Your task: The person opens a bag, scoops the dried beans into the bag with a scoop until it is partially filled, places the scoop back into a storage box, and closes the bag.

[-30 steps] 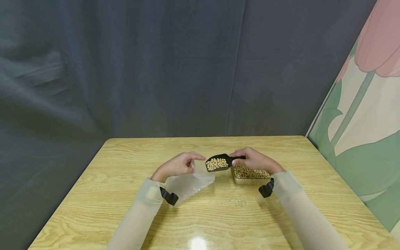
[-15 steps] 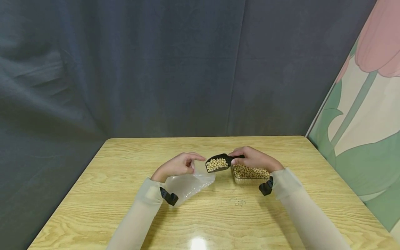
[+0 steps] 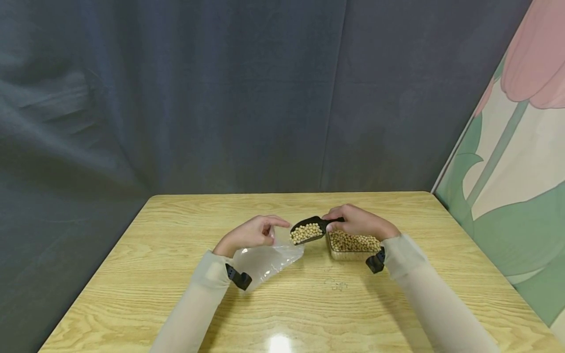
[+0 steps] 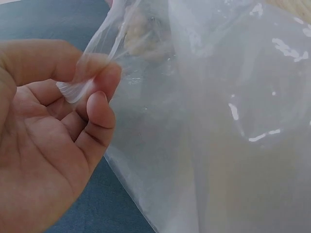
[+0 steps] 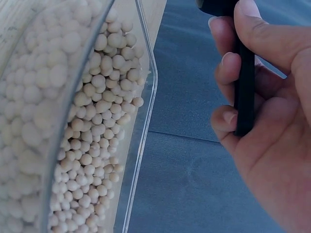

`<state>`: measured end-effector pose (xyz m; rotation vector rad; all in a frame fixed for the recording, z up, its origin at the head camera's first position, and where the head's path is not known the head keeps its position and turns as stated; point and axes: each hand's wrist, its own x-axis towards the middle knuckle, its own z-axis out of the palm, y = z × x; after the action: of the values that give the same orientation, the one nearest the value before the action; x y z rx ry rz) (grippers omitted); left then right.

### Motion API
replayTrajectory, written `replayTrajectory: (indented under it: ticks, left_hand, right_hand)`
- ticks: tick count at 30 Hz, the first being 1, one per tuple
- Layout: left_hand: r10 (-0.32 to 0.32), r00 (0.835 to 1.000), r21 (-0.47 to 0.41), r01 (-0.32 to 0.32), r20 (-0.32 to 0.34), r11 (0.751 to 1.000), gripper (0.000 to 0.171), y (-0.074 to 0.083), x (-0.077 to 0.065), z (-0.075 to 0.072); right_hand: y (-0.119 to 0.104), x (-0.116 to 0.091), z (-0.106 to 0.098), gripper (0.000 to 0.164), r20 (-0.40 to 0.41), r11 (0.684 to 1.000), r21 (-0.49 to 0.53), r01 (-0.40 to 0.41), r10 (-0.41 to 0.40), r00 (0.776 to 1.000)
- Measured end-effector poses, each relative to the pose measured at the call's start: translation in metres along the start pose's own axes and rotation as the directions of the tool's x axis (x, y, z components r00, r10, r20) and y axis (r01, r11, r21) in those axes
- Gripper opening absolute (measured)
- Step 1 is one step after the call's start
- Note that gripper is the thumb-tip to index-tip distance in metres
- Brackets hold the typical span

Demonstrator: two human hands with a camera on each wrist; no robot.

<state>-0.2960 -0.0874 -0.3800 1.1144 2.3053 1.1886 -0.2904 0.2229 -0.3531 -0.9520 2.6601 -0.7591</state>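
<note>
My left hand [image 3: 250, 232] pinches the edge of a clear plastic bag [image 4: 233, 145], its index finger stretched toward the scoop. The bag hangs down and spreads toward the table below that hand. My right hand [image 3: 358, 222] grips the handle of a black scoop [image 3: 314, 223], fingers wrapped round it in the right wrist view. Soybeans [image 3: 306, 232] fill the scoop, whose front lip tilts slightly down right beside the bag's mouth. Through the film in the left wrist view, the beans look blurred.
A clear plastic box [image 3: 353, 256] of soybeans [image 5: 92, 160] stands on the wooden table [image 3: 176, 274] beneath the right hand. Faint marks [image 3: 336, 284] show on the tabletop in front of it. A dark curtain [image 3: 247, 98] hangs behind the table, and a flower-patterned panel [image 3: 516, 196] stands at right.
The right hand has risen a little and shifted slightly left, tipping the scoop's lip lower. The beans have slid toward the lip. The left hand has stayed in place with the bag.
</note>
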Motion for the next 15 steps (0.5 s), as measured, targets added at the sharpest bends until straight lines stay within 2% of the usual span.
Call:
replayTrajectory:
  ticks: [7, 15]
  left_hand:
    - [0.008, 1.0, -0.026, -0.008, 0.007, 1.0, 0.05, -0.0017, 0.0001, 0.0001]
    - [0.008, 1.0, -0.03, -0.008, 0.007, 1.0, 0.051, -0.0011, -0.0005, -0.0008]
  right_hand:
    - [-0.0005, 0.0014, -0.0006, 0.037, 0.005, 0.999, -0.024, 0.035, -0.035, 0.999]
    - [-0.0026, 0.0031, -0.002, 0.039, 0.02, 0.999, -0.025, 0.021, -0.021, 1.0]
